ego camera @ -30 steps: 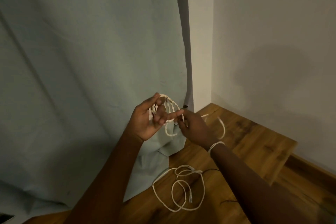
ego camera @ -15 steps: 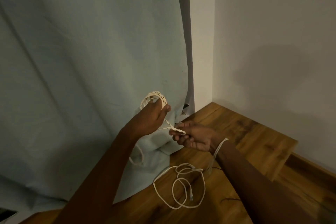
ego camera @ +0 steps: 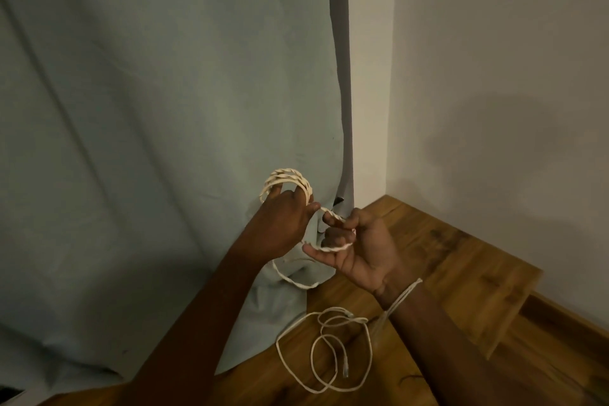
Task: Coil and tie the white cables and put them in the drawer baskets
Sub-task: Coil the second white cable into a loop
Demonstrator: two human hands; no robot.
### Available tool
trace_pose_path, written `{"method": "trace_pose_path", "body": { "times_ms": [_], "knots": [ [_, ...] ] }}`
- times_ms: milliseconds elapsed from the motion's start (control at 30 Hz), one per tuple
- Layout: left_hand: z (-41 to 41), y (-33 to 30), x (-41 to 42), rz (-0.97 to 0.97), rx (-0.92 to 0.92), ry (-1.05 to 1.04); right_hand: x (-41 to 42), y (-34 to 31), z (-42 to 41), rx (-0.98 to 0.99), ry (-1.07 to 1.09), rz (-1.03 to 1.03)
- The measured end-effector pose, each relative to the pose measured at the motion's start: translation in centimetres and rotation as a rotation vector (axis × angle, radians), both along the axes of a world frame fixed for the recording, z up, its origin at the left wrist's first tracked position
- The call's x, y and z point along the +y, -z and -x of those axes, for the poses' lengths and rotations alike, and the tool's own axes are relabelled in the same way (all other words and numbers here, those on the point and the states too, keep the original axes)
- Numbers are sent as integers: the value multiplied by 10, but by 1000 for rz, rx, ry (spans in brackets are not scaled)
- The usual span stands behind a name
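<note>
My left hand (ego camera: 284, 220) holds a small coil of white twisted cable (ego camera: 286, 176), with the loops wound round its fingers above the knuckles. From that coil a strand runs right to my right hand (ego camera: 357, 249), which is turned palm up and pinches the strand between thumb and fingers. A slack loop of the same cable (ego camera: 293, 280) hangs below both hands. The cable also crosses my right wrist and drops to the floor. A second white cable (ego camera: 324, 353) lies in loose loops on the wooden floor, its plug end showing. No drawer or basket is in view.
A pale green curtain (ego camera: 148, 142) hangs at the left and bunches on the wooden floor (ego camera: 445, 273). White walls (ego camera: 494, 76) meet in a corner behind the hands. A step in the wood shows at the right (ego camera: 514, 316).
My right hand has turned palm up and risen slightly, with the strand now looped across its fingers. My left hand still holds the coil, shifted a little to the right.
</note>
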State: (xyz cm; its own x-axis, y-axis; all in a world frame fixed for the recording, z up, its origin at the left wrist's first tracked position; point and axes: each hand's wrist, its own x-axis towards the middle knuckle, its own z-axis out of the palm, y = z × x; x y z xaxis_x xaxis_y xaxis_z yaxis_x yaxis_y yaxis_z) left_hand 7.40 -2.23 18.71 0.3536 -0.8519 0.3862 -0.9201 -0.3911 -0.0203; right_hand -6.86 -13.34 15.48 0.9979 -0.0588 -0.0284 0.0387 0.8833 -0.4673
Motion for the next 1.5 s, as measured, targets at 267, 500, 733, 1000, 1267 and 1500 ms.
{"method": "trace_pose_path", "body": {
  "times_ms": [267, 500, 733, 1000, 1267, 1500],
  "knots": [
    [-15, -9, 27, 107, 696, 106, -54, -26, 15, 95, 575, 1812],
    [25, -16, 36, 61, 1936, 822, -50, -31, -8, -21, 827, 1523],
    [46, -40, 18, 575, 1848, 968, -6, -5, -33, -82, 420, 1686],
    [5, -31, 17, 279, 466, 139, 7, 13, -18, 7, 107, 1517],
    [-2, 0, 47, 175, 1068, 139, -51, -54, 8, -210, 428, 2044],
    [33, -12, 34, 399, 2124, 695, -41, -29, -23, -179, 572, 1467]
  ]
}}
